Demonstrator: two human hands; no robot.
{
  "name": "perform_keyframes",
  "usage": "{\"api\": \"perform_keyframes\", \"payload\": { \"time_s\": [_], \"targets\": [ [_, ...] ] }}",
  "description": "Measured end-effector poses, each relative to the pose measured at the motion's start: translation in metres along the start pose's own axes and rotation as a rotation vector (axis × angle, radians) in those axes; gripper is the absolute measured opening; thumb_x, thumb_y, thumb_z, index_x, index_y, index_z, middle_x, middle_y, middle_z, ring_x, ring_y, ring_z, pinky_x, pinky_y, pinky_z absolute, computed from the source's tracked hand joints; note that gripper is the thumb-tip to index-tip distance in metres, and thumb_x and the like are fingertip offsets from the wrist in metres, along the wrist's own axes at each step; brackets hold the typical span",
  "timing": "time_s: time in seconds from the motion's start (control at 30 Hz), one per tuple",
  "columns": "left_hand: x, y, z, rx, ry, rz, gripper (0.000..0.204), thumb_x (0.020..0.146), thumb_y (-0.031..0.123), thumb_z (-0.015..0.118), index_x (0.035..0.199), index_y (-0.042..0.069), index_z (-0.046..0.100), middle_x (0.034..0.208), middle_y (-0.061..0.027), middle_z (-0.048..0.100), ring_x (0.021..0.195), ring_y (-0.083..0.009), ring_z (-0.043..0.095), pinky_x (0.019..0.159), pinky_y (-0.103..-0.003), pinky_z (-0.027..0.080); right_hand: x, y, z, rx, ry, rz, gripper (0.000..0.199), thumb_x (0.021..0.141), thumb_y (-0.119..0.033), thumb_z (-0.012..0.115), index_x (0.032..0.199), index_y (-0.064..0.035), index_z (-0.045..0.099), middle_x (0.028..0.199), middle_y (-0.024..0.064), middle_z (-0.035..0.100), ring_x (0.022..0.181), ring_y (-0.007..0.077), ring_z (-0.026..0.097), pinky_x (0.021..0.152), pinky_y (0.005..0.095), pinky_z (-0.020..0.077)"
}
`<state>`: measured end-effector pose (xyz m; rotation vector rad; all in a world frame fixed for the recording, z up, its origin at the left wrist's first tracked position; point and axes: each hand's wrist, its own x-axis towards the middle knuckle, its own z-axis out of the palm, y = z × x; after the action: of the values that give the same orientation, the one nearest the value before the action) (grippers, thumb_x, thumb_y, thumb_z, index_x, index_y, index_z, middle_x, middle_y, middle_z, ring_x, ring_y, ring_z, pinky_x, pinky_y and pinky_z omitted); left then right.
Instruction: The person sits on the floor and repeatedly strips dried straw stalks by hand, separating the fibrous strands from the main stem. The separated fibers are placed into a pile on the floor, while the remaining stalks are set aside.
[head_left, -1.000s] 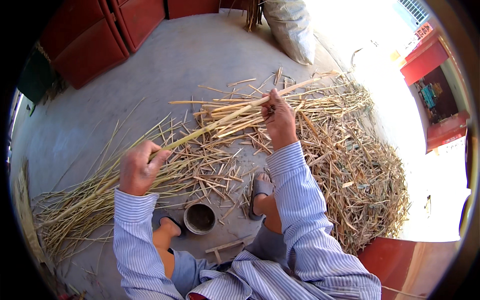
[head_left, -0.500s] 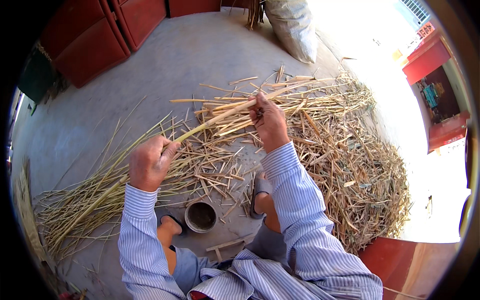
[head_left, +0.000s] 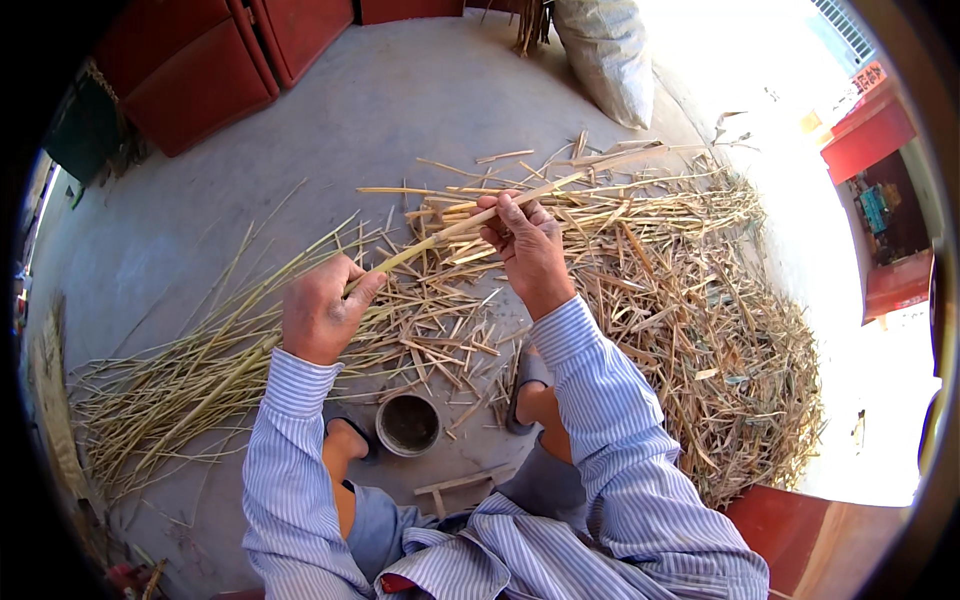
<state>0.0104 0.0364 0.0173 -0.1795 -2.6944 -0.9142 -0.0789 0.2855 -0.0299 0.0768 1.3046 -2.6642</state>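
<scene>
A long pale stalk (head_left: 408, 254), greenish toward its lower left and drier toward its upper right, slants between my hands. My left hand (head_left: 325, 308) is closed round its greener part. Farther along, my right hand (head_left: 527, 248) pinches it between thumb and fingers, the palm partly turned up. Beneath the right hand lies a loose layer of straw-coloured stalk pieces (head_left: 610, 205). Thin yellow-green stalks (head_left: 185, 415) spread over the floor below and left of my left hand. Whether the held stalk's lower end lies among them is hidden behind that hand.
A large heap of dry husks (head_left: 710, 370) covers the floor to the right. Between my feet stands a round bowl (head_left: 409, 453), with a wooden piece (head_left: 465, 482) nearer me. A whitish sack (head_left: 612, 65) and red furniture (head_left: 200, 85) stand at the back.
My right hand has shifted slightly down and left relative to the straw, rolling its palm upward with fingers spread more. The left hand still grips the stalk. The whole view has shifted a little.
</scene>
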Motion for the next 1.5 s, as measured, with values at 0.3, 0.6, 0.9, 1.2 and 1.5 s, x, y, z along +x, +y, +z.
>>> {"api": "perform_keyframes", "payload": {
  "time_s": [0.3, 0.6, 0.9, 1.2, 1.5],
  "targets": [
    [-0.005, 0.003, -0.018, 0.217, 0.136, 0.23, 0.027, 0.081, 0.027, 0.076, 0.074, 0.006, 0.06, 0.061, -0.0114, 0.059, 0.055, -0.0303, 0.058, 0.05, -0.04, 0.043, 0.013, -0.021, -0.017, -0.044, 0.27, -0.035, 0.02, 0.09, -0.026, 0.071, 0.09, -0.0072, 0.062, 0.08, 0.0033, 0.067, 0.069, 0.0113, 0.064, 0.057, 0.0214, 0.0516],
    [0.0, -0.005, -0.038, -0.027, 0.015, 0.048, 0.026, 0.08, 0.022, 0.076, 0.078, 0.001, 0.061, 0.066, -0.0141, 0.061, 0.056, -0.0295, 0.059, 0.051, -0.038, 0.044, 0.003, -0.021, -0.02, -0.022, 0.254, 0.009, 0.022, 0.093, -0.027, 0.067, 0.094, -0.0063, 0.059, 0.08, 0.0028, 0.064, 0.07, 0.0122, 0.064, 0.059, 0.0219, 0.0526],
    [0.005, 0.005, -0.014, 0.046, -0.024, 0.063, 0.026, 0.083, 0.027, 0.073, 0.077, 0.003, 0.064, 0.067, -0.0136, 0.061, 0.058, -0.0317, 0.058, 0.052, -0.04, 0.042, 0.02, -0.04, -0.053, 0.001, 0.255, 0.025, 0.017, 0.095, -0.023, 0.063, 0.096, -0.0067, 0.064, 0.088, 0.0043, 0.069, 0.072, 0.0121, 0.064, 0.06, 0.024, 0.0543],
    [0.007, 0.002, -0.015, -0.06, -0.159, -0.035, 0.031, 0.085, 0.03, 0.072, 0.077, 0.001, 0.064, 0.064, -0.0135, 0.06, 0.055, -0.025, 0.055, 0.052, -0.037, 0.04, 0.011, -0.048, -0.053, 0.174, 0.052, 0.001, 0.015, 0.097, -0.015, 0.058, 0.104, -0.0022, 0.06, 0.101, 0.009, 0.068, 0.084, 0.0144, 0.066, 0.07, 0.0246, 0.057],
    [0.007, 0.019, 0.01, -0.031, -0.047, 0.011, 0.032, 0.087, 0.032, 0.069, 0.077, 0.002, 0.062, 0.063, -0.0136, 0.06, 0.054, -0.0279, 0.057, 0.05, -0.038, 0.041, 0.006, -0.015, -0.016, -0.005, 0.079, -0.031, 0.014, 0.096, -0.018, 0.061, 0.103, -0.0059, 0.059, 0.095, 0.0072, 0.071, 0.082, 0.0138, 0.068, 0.07, 0.0248, 0.0565]
  ]
}}
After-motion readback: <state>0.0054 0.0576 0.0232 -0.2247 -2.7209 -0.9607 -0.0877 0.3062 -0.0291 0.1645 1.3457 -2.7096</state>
